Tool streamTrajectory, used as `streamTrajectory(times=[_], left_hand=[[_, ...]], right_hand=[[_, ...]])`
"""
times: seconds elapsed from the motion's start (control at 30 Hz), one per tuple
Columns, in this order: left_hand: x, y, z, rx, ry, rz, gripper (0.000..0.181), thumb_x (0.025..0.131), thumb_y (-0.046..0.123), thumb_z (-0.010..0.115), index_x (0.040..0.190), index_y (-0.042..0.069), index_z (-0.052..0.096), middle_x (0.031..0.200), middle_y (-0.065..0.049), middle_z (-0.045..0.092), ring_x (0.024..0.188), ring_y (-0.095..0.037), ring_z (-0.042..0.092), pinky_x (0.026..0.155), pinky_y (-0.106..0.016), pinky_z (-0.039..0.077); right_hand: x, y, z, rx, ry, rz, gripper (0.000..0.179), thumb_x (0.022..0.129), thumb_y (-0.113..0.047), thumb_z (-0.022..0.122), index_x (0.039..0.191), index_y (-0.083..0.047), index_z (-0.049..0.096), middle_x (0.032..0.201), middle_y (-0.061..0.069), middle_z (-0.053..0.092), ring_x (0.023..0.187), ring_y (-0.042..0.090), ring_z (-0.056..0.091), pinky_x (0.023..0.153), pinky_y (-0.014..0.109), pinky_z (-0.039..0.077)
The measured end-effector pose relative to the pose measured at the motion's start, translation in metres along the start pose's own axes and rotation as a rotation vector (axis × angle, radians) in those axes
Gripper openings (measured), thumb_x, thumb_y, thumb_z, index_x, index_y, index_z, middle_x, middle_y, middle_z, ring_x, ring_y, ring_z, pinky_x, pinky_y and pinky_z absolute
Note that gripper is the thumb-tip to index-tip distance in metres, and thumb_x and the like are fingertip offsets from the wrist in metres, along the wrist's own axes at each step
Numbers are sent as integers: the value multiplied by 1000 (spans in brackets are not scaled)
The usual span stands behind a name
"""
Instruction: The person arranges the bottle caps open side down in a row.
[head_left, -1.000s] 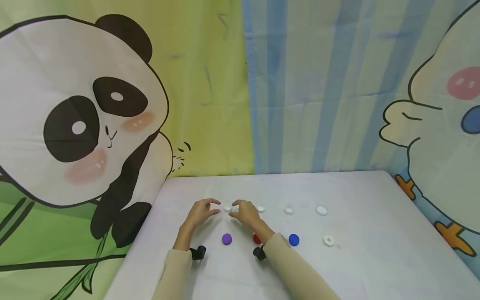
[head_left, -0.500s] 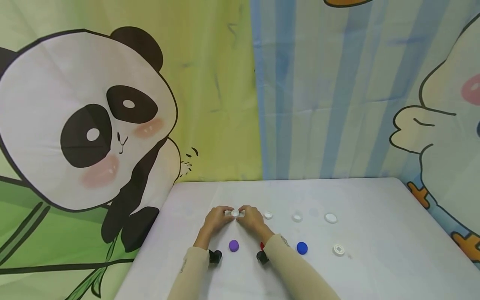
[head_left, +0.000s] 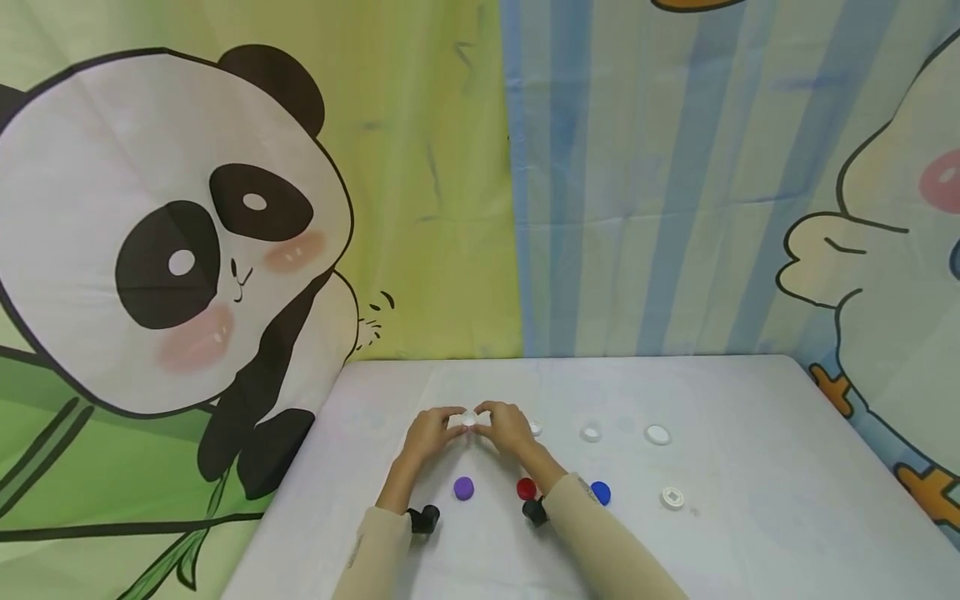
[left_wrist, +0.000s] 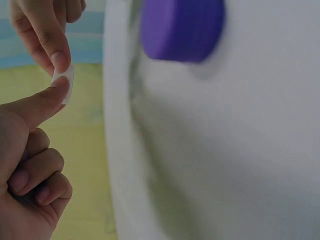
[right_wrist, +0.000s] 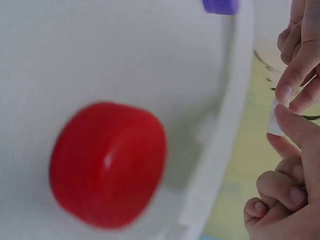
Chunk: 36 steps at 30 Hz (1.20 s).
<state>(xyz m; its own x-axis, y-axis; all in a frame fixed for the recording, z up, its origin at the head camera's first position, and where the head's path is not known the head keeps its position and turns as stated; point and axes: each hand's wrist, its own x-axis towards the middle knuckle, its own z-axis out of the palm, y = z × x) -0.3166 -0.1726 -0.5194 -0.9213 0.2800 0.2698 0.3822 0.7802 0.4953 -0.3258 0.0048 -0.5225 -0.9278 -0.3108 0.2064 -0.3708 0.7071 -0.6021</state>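
Note:
A small white round cap (head_left: 468,419) is pinched between both hands near the left back of the table. My left hand (head_left: 429,435) grips its left side, thumb and index finger on it. From the other side my right hand (head_left: 506,427) pinches it in the same way. In the left wrist view the white cap (left_wrist: 69,92) shows edge-on, partly covered by fingertips. Nearer to me lie a purple bottle cap (head_left: 463,488) with a ridged side and a red bottle cap (head_left: 527,488), close to the right sleeve.
A blue cap (head_left: 600,492) lies beside the right sleeve, partly covered. Farther right is a white cap (head_left: 672,498) with a marked face. Behind, white round pieces (head_left: 591,431) form a row across the white table (head_left: 765,467). Printed curtains (head_left: 420,167) hang behind it.
One second ago the hands stood apart on either side of the white cap. They have closed in and pinch it from both sides. The red cap shows more fully now.

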Motion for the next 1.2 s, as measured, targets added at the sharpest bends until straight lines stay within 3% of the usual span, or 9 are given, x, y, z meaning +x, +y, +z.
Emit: streamTrajectory(times=[0.17, 0.37, 0.53, 0.6, 0.8, 1.03, 1.2], left_hand=[[-9, 23, -14, -32, 77, 66, 36, 80, 30, 66, 111, 13, 64, 52, 8, 38, 46, -3, 29, 42, -19, 26], [-28, 58, -32, -140, 136, 88, 33, 80, 35, 65, 110, 21, 65, 50, 10, 32, 45, -1, 25, 42, -18, 23], [-54, 88, -39, -212, 148, 82, 32, 79, 39, 65, 109, 29, 64, 50, 11, 30, 45, 0, 24, 41, -17, 22], [-63, 98, -38, -243, 152, 76, 33, 78, 41, 65, 109, 31, 64, 50, 12, 31, 45, 0, 26, 40, -17, 23], [-79, 118, -32, -335, 201, 125, 32, 79, 40, 64, 110, 30, 63, 50, 13, 30, 43, 1, 25, 39, -17, 24], [-84, 131, -23, -351, 248, 216, 32, 81, 33, 64, 112, 24, 63, 50, 12, 28, 44, 2, 23, 39, -16, 22], [-86, 136, -21, -333, 251, 215, 32, 81, 33, 64, 112, 26, 63, 51, 14, 28, 44, 3, 23, 39, -15, 21]], right_hand=[[-16, -8, -27, 38, 50, -112, 35, 80, -35, 66, 106, -13, 64, 48, -4, 43, 46, 5, 32, 43, 19, 29], [-43, -21, -68, 81, 39, -190, 33, 80, -41, 63, 106, -20, 64, 50, -8, 34, 46, 3, 28, 44, 19, 27], [-76, -31, -92, 79, 53, -236, 33, 78, -45, 64, 104, -24, 65, 46, -12, 32, 43, 1, 27, 71, 29, 40], [-89, -34, -97, 81, 73, -235, 33, 77, -47, 63, 103, -26, 64, 45, -13, 31, 45, 2, 28, 78, 33, 37], [-116, -36, -101, 147, 179, -219, 30, 75, -50, 64, 101, -36, 63, 46, -15, 29, 47, 3, 29, 72, 34, 37], [-136, -33, -99, 174, 296, -232, 29, 75, -41, 68, 103, -35, 62, 49, -18, 25, 46, -1, 26, 59, 23, 30], [-142, -32, -99, 170, 336, -234, 31, 74, -39, 69, 104, -34, 62, 50, -18, 26, 48, 0, 26, 54, 20, 27]])
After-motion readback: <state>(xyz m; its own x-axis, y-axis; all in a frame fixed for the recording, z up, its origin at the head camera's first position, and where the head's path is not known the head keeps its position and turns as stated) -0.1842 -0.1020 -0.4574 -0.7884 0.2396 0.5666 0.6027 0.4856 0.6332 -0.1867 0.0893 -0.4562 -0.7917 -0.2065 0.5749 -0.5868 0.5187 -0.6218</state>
